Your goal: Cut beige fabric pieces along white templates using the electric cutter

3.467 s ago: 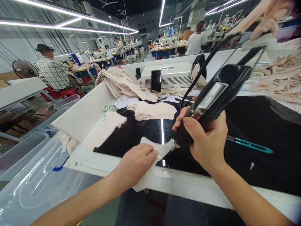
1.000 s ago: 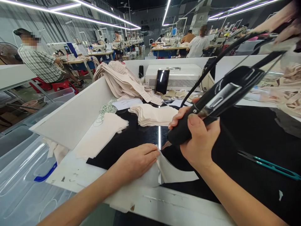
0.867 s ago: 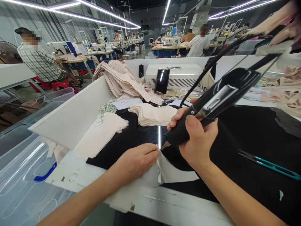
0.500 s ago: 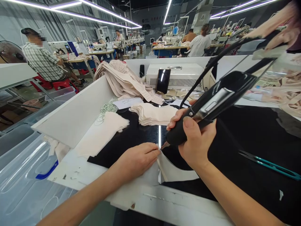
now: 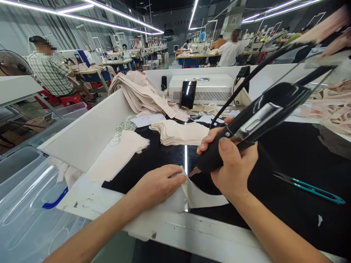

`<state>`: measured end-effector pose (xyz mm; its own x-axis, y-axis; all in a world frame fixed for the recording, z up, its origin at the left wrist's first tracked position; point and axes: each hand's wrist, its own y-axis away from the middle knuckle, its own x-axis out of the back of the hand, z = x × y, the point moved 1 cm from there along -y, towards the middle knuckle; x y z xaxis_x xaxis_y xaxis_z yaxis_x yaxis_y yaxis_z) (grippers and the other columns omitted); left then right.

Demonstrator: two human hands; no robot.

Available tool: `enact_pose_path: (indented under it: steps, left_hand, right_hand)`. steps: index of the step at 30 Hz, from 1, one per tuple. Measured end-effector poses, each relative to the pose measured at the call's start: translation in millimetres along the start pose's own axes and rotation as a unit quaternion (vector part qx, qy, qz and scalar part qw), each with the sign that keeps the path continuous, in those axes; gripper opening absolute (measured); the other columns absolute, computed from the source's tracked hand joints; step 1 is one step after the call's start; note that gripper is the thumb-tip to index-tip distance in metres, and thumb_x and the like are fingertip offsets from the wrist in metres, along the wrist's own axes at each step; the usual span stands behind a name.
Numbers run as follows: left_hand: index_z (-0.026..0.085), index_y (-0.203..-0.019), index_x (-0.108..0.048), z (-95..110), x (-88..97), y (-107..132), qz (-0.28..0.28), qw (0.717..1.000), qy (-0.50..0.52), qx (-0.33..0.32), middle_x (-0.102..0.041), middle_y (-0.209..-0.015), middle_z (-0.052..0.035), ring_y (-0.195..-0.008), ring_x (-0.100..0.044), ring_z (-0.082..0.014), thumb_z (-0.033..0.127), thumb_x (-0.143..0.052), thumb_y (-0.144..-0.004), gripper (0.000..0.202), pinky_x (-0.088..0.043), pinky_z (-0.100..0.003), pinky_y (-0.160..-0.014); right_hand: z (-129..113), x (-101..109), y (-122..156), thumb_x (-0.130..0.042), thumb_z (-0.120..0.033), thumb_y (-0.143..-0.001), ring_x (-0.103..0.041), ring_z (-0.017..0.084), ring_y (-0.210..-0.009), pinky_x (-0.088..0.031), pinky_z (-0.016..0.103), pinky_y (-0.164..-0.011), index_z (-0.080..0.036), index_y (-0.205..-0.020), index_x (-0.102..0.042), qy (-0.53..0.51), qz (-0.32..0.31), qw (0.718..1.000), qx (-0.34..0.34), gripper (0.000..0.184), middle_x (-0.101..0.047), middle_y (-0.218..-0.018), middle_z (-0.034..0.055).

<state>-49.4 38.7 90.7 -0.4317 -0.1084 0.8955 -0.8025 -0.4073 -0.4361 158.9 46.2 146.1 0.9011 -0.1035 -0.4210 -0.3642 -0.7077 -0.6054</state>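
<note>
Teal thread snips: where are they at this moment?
Head view, right side: the thread snips lie on the black tabletop, right of the right hand, beyond a small white scrap.

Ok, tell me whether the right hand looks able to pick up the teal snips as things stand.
Probably not: the right hand is wrapped around the black tool, so it would likely have to let go first. Otherwise the teal snips lie uncovered on the black surface.
</note>
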Motion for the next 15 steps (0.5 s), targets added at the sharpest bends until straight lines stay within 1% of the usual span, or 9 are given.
enact_pose_path:
  steps: [5, 7, 10, 12, 15]
  left_hand:
    - [0.017, -0.137, -0.074, -1, -1.1, 1, 0.004, 1.000, 0.004, 0.001, -0.080, -0.137, -0.0137, -0.128, -0.080, -0.0226, 0.025, -0.046, -0.127, 0.031, -0.069, -0.032, -0.108]
    - [0.017, -0.138, -0.074, -1, -1.8, 2, 0.006, 1.000, 0.002, 0.001, -0.080, -0.137, -0.0134, -0.128, -0.080, -0.0223, 0.026, -0.045, -0.127, 0.032, -0.069, -0.032, -0.108]
    - [0.018, -0.138, -0.074, -2, -2.0, 2, 0.012, 1.000, -0.003, -0.002, -0.080, -0.136, -0.0128, -0.127, -0.080, -0.0218, 0.028, -0.043, -0.128, 0.034, -0.070, -0.031, -0.107]
    - [0.017, -0.137, -0.074, -3, -0.9, 1, 0.014, 1.000, -0.004, -0.010, -0.080, -0.136, -0.0126, -0.126, -0.080, -0.0215, 0.028, -0.041, -0.129, 0.036, -0.070, -0.031, -0.105]
    - [0.015, -0.135, -0.075, -2, 3.9, -3, 0.025, 1.000, 0.001, -0.014, -0.079, -0.137, -0.0141, -0.130, -0.078, -0.0234, 0.028, -0.044, -0.128, 0.034, -0.069, -0.034, -0.110]
  right_hand:
    - [4, 0, 3, -0.100, -0.046, -0.095, -0.070, 0.016, -0.062, -0.066, 0.029, -0.058, -0.030, -0.123, -0.070, -0.015, -0.006, 1.000, -0.003, 0.044, -0.075, -0.088, -0.0056]
    - [5, 1, 3, -0.099, -0.044, -0.097, -0.070, 0.015, -0.063, -0.066, 0.029, -0.060, -0.029, -0.126, -0.070, -0.016, -0.007, 1.000, 0.000, 0.043, -0.076, -0.090, -0.0055]
    - [4, 1, 3, -0.097, -0.042, -0.099, -0.070, 0.015, -0.064, -0.066, 0.028, -0.061, -0.029, -0.121, -0.070, -0.013, -0.011, 1.000, -0.001, 0.037, -0.075, -0.089, -0.0054]
    - [0, 2, 1, -0.098, -0.043, -0.097, -0.070, 0.016, -0.064, -0.065, 0.029, -0.061, -0.029, -0.114, -0.071, -0.011, -0.008, 1.000, -0.005, 0.035, -0.074, -0.088, -0.0049]
    - [-9, 4, -1, -0.101, -0.046, -0.093, -0.069, 0.016, -0.064, -0.064, 0.031, -0.060, -0.029, -0.102, -0.071, -0.006, 0.016, 1.000, -0.005, 0.035, -0.074, -0.087, -0.0041]
